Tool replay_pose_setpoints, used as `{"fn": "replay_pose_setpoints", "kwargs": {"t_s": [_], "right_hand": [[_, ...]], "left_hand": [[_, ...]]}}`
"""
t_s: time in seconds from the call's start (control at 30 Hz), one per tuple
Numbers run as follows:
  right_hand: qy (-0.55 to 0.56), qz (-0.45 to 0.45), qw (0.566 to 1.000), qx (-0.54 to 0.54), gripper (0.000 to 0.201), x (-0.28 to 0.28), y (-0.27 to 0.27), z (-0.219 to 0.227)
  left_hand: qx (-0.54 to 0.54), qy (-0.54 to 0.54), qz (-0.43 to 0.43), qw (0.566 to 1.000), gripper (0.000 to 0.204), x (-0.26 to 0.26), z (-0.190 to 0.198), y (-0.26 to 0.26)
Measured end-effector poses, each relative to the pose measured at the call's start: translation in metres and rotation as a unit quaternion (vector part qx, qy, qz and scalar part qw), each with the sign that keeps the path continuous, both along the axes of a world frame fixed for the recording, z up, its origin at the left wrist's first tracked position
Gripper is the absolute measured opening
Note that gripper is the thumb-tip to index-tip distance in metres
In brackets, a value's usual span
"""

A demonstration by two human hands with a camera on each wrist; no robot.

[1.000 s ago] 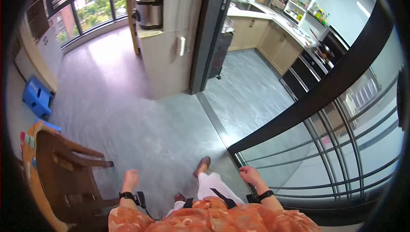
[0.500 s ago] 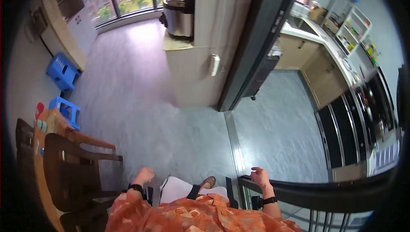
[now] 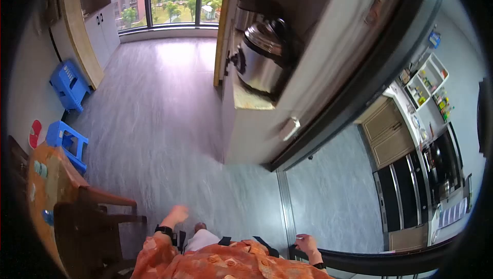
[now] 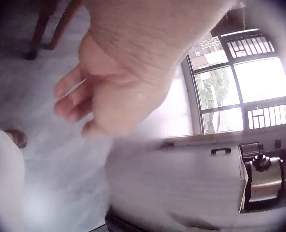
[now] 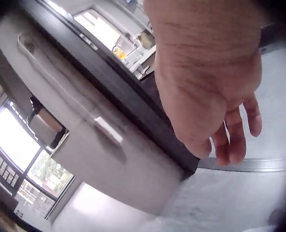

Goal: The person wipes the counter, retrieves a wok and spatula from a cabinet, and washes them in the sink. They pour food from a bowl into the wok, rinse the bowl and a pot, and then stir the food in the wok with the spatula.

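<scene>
My left hand (image 3: 176,215) hangs in front of my body over the grey floor, its fingers loosely bent around nothing. In the left wrist view the palm side of that left hand (image 4: 118,92) shows with no object in it. My right hand (image 3: 307,244) is low at the right, close by the dark sliding-door frame (image 3: 380,263) in the head view. Seen from the right wrist, the right hand (image 5: 210,106) dangles with relaxed fingers and holds nothing. A steel pressure cooker (image 3: 262,58) stands on a cabinet ahead.
At left are a wooden table (image 3: 38,202), a dark chair (image 3: 84,233) and blue stools (image 3: 72,85). A metal floor track (image 3: 285,207) runs along the kitchen doorway. Beyond it stand kitchen cabinets (image 3: 387,130). A white power strip (image 3: 290,128) hangs on the cabinet side.
The body has walked forward, and the view has turned toward the right. The pressure cooker and cabinet now appear nearer and larger. Both hands remain without any object.
</scene>
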State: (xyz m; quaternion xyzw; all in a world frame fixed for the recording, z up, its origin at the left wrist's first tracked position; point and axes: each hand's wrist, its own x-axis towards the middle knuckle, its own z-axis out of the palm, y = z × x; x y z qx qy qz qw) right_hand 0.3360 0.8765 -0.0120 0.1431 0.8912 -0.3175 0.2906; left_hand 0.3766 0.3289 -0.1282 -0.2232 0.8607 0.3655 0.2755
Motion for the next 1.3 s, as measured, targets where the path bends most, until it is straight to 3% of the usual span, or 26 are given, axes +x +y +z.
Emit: {"fn": "replay_pose_setpoints", "kwargs": {"t_s": [0.03, 0.1, 0.2, 0.33, 0.4, 0.53, 0.7, 0.73, 0.8, 0.9, 1.07, 1.17, 1.2, 1.23, 1.27, 1.3], "right_hand": [[0.006, 0.002, 1.000, 0.006, 0.031, -0.010, -0.025, 0.008], [-0.015, 0.041, 0.999, -0.012, 0.032, -0.030, -0.078, 0.019], [0.004, 0.065, 0.998, -0.022, 0.032, -0.060, -0.141, 0.022], [0.006, 0.057, 0.997, -0.048, 0.030, -0.089, -0.187, 0.034], [-0.008, 0.043, 0.998, -0.034, 0.030, -0.105, -0.195, 0.033], [-0.008, 0.101, 0.994, 0.030, 0.032, -0.148, -0.205, 0.014], [0.023, 0.179, 0.983, 0.023, 0.033, -0.238, -0.298, 0.015], [0.029, 0.195, 0.980, 0.019, 0.031, -0.251, -0.321, 0.019], [0.053, 0.228, 0.972, -0.009, 0.031, -0.275, -0.355, 0.017], [0.035, 0.187, 0.981, -0.044, 0.031, -0.295, -0.399, 0.036], [0.054, 0.122, 0.991, 0.025, 0.031, -0.290, -0.414, 0.026], [0.019, 0.078, 0.996, 0.045, 0.032, -0.270, -0.438, 0.031], [-0.002, 0.073, 0.996, 0.041, 0.031, -0.267, -0.450, 0.033], [-0.002, 0.069, 0.997, 0.047, 0.031, -0.267, -0.463, 0.033], [-0.014, 0.052, 0.998, 0.029, 0.031, -0.266, -0.479, 0.035], [-0.027, 0.035, 0.999, 0.011, 0.031, -0.264, -0.489, 0.036]], "left_hand": [[0.006, 0.006, 0.002, 1.000, 0.034, -0.006, 0.005, -0.017], [0.021, -0.055, 0.096, 0.994, 0.034, -0.010, 0.020, -0.055], [0.083, -0.057, 0.170, 0.980, 0.036, -0.024, 0.033, -0.095], [0.103, -0.034, 0.171, 0.979, 0.036, -0.072, 0.037, -0.122], [0.093, 0.004, 0.105, 0.990, 0.035, -0.104, 0.034, -0.134], [0.114, 0.029, 0.120, 0.986, 0.036, -0.140, 0.003, -0.164], [0.084, 0.041, 0.186, 0.978, 0.034, -0.149, 0.034, -0.240], [0.087, 0.036, 0.186, 0.978, 0.034, -0.147, 0.024, -0.256], [0.199, -0.008, 0.326, 0.924, 0.034, -0.131, -0.009, -0.287], [0.258, -0.072, 0.375, 0.888, 0.036, -0.130, -0.007, -0.314], [0.197, -0.120, 0.308, 0.923, 0.032, -0.173, -0.026, -0.355], [0.178, -0.112, 0.244, 0.947, 0.027, -0.223, -0.068, -0.400], [0.133, -0.081, 0.149, 0.977, 0.021, -0.245, -0.079, -0.418], [-0.008, -0.072, -0.104, 0.992, 0.022, -0.266, -0.090, -0.433], [-0.147, -0.054, -0.346, 0.925, 0.023, -0.300, -0.055, -0.441], [-0.071, -0.042, -0.174, 0.981, 0.021, -0.310, -0.061, -0.451]]}}
